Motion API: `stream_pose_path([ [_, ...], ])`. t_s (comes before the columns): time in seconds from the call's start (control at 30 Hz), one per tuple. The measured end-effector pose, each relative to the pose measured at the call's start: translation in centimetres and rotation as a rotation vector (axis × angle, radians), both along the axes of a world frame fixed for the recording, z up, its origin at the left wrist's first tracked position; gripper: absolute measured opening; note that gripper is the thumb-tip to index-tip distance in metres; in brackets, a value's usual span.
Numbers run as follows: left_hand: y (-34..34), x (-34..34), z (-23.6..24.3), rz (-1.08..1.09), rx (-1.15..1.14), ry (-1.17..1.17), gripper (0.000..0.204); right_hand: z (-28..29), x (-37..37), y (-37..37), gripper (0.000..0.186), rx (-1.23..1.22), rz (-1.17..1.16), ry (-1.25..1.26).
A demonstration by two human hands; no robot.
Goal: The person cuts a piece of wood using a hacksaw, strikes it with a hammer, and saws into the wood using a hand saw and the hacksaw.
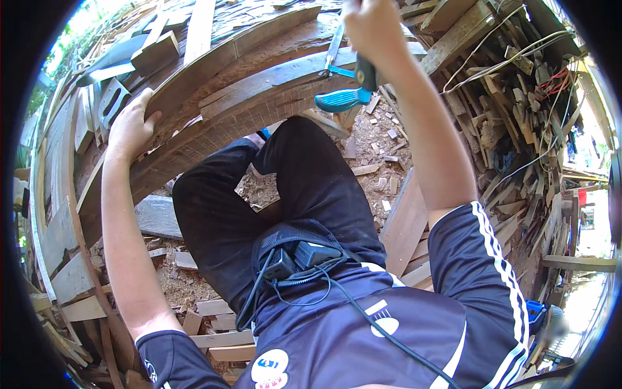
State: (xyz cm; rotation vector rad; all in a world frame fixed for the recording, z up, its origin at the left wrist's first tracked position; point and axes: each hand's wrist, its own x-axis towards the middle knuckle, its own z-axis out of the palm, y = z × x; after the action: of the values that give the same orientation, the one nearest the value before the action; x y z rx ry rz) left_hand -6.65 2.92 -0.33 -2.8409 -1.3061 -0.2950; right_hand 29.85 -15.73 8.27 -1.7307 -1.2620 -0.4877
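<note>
Heaped offcuts [492,123], scattered wood chips [382,139] and long boards [243,47] show a woodworking workshop.

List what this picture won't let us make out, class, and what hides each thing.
Head view, right hand: cut off by the top edge; its full grip cannot be seen.
Head view, blue-handled tool: its upper end is lost at the right hand and top edge.
Head view, left hand: the back of the hand hides its palm.
Head view, blue object at lower right: too small near the rim to identify.

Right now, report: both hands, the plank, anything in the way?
Left hand on plank edge. Right hand at picture's top edge, grip unclear. Blue-handled tool close below; wood scraps scattered about.
</note>
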Motion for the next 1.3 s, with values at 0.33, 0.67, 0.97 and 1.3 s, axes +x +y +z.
stream_pose_path([
  [0.33, 0.2, 0.2, -0.5, 0.006, -0.010, 0.046, 0.054, -1.0, -2.5, -1.2, 0.040, -0.606, 0.209, 0.044],
  [0.67, 0.0, -0.2, -0.4, 0.015, 0.030, 0.007, 0.052, -0.1, -4.2, -0.8, 0.030, -0.104, 0.136, -0.142],
  [0.97, 0.1, 0.3, -0.3, 0.020, 0.005, 0.044, 0.055, -1.6, -4.2, -1.7, 0.043, -0.631, 0.164, 0.107],
  [1.3, 0.6, 0.0, -0.7, 0.005, 0.032, 0.011, 0.054, -0.2, -2.1, -0.7, 0.032, -0.301, 0.019, 0.110],
])
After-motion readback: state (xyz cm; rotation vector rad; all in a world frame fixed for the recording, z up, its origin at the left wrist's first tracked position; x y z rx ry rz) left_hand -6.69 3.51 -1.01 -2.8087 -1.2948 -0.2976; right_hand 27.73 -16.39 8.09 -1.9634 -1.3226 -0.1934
